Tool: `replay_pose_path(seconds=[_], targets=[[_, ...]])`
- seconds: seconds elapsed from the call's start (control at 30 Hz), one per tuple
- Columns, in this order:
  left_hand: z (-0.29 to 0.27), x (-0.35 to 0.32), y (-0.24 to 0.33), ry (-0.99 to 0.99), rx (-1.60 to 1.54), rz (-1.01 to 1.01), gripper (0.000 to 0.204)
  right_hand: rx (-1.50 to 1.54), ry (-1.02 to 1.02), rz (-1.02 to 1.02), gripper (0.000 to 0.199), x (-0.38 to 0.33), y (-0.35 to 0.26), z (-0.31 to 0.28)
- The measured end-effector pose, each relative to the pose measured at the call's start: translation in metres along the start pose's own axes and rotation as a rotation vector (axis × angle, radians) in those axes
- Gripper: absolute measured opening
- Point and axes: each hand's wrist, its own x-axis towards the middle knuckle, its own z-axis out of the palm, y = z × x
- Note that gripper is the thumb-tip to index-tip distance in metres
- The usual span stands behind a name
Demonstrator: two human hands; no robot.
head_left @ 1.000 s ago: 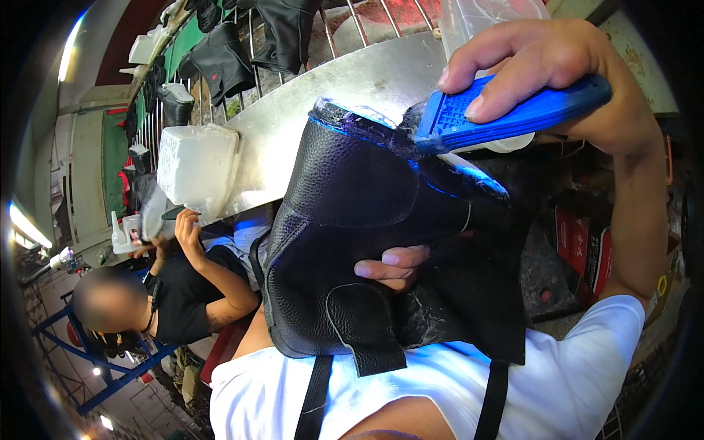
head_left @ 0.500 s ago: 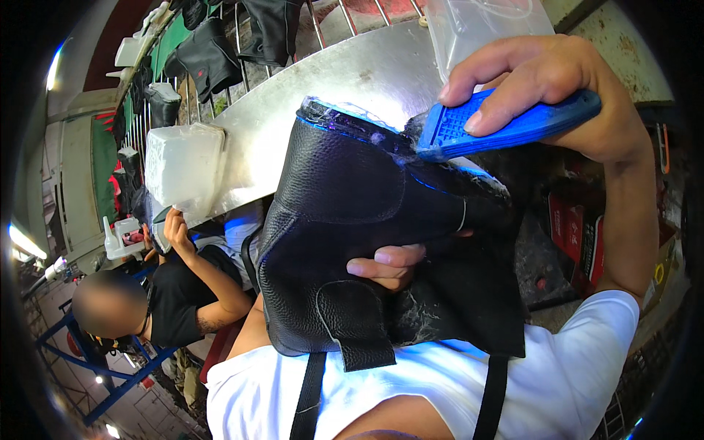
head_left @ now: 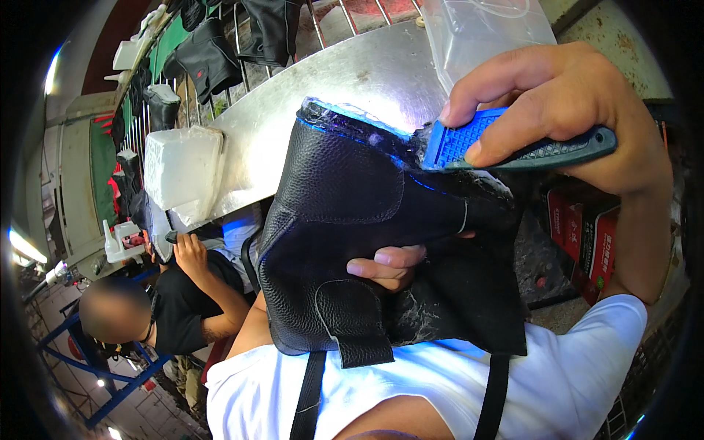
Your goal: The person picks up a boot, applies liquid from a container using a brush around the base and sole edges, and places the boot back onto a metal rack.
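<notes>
A black leather boot [head_left: 341, 176] is tilted in front of my chest, its glossy, wet-looking bottom edge towards the bench. My left hand [head_left: 389, 265] grips it, and only a few curled fingertips show against the dark leather; the rest is hidden. Pinched between the thumb and fingers of my right hand [head_left: 557, 95] is a blue brush [head_left: 458, 139] with a textured grip and a holed handle end. Dark bristles at its tip touch the boot's bottom edge, right of the middle.
A metal bench top [head_left: 315, 81] curves behind the boot. On it stand a cloudy plastic container [head_left: 183, 169] and a clear one [head_left: 488, 37]. Black boots [head_left: 209, 59] sit on a rod rack. At left works another person [head_left: 183, 301]; at right lies a red box [head_left: 579, 227].
My right hand and the brush have shifted slightly right, and the brush has turned to show its patterned face. The boot stays nearly still. The other person's raised hand has come lower.
</notes>
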Motion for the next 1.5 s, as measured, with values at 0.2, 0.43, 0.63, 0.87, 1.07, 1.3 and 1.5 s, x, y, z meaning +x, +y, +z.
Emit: replay_pose_path(seconds=[0.2,0.43,0.63,0.87,1.07,1.3,1.5], targets=[[-0.002,-0.002,-0.003,-0.012,0.008,-0.006,0.064,0.002,-0.099,-0.047,0.02,-0.001,-0.004,-0.01],[0.0,-0.001,-0.001,-0.028,0.013,-0.01,0.064,-0.071,-0.141,-0.018,0.021,-0.012,-0.017,-0.017],[0.0,-0.002,0.004,-0.06,0.029,-0.002,0.065,-0.156,0.07,0.145,0.029,-0.06,-0.017,-0.038],[-0.001,-0.01,0.005,-0.083,0.047,0.062,0.066,-0.246,0.717,0.025,0.032,-0.073,-0.004,0.021],[-0.004,-0.014,0.008,-0.076,0.043,0.088,0.066,-0.766,0.748,-0.099,0.028,-0.009,-0.054,0.13],[-0.004,-0.018,0.006,-0.085,0.036,0.09,0.067,-0.783,0.891,-0.14,0.027,0.02,-0.028,0.169],[-0.008,-0.02,0.008,-0.09,0.028,0.082,0.068,-0.726,0.884,-0.095,0.034,0.033,-0.031,0.165]])
